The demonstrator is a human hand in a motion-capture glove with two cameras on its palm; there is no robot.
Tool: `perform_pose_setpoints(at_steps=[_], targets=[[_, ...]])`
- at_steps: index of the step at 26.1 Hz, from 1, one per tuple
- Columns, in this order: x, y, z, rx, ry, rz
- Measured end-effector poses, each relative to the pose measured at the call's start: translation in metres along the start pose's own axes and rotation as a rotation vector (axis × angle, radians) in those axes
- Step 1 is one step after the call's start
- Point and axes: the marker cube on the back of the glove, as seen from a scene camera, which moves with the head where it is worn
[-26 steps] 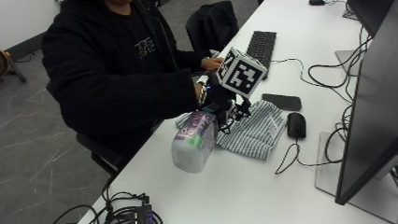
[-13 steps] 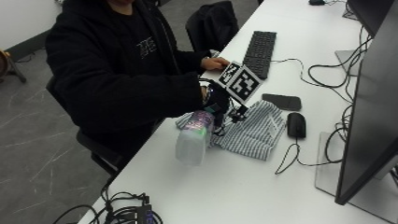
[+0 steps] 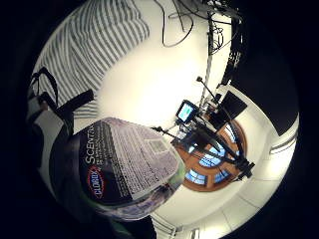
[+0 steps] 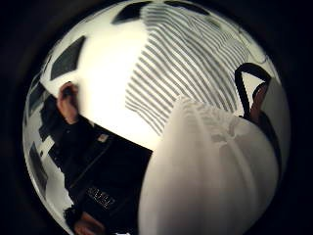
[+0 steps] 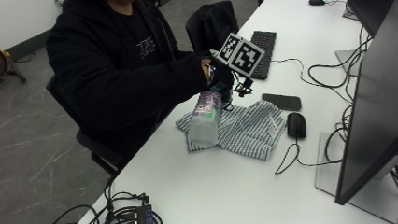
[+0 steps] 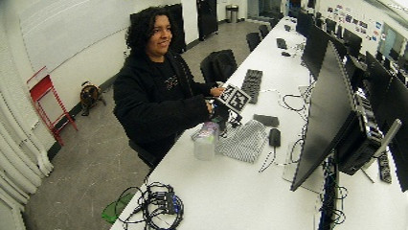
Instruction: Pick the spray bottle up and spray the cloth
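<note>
I have the gloved right hand wrapped round the neck of the spray bottle, so it is holding the bottle by its top, and the bottle hangs below it, nearly upright, its base low over the near edge of the striped cloth; whether the base is touching the cloth or the counter I cannot tell from here. To do this step well I judge I should bring the bottle clear of the counter, turn it so the nozzle faces the middle of the cloth rather than my sleeve or the mouse just beside the cloth's far edge, and get a finger settled on the trigger before squeezing. I cannot see the trigger or the nozzle, so I would check its aim first. From the thumb side palm view the pale bottle fills the space by the palm with the cloth spread beyond it; the little finger side shows the printed label close against the hand. The cloth lies rumpled, directly under and just beyond the hand.
</note>
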Motion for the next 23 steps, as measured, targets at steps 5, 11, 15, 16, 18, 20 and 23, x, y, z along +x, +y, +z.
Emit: perform_pose_setpoints(at_steps=[5, 11, 15, 16, 18, 20, 23], targets=[[-0.01, -0.005, -0.046, 0.173, -0.173, -0.108], [-0.034, -0.026, -0.085, 0.341, -0.361, -0.267], [-0.051, -0.043, -0.107, 0.496, -0.528, -0.356], [-0.056, -0.047, -0.112, 0.534, -0.571, -0.375], [-0.065, -0.055, -0.119, 0.608, -0.664, -0.411], [-0.074, -0.062, -0.123, 0.677, -0.77, -0.445], [-0.084, -0.07, -0.123, 0.756, -0.951, -0.491]])
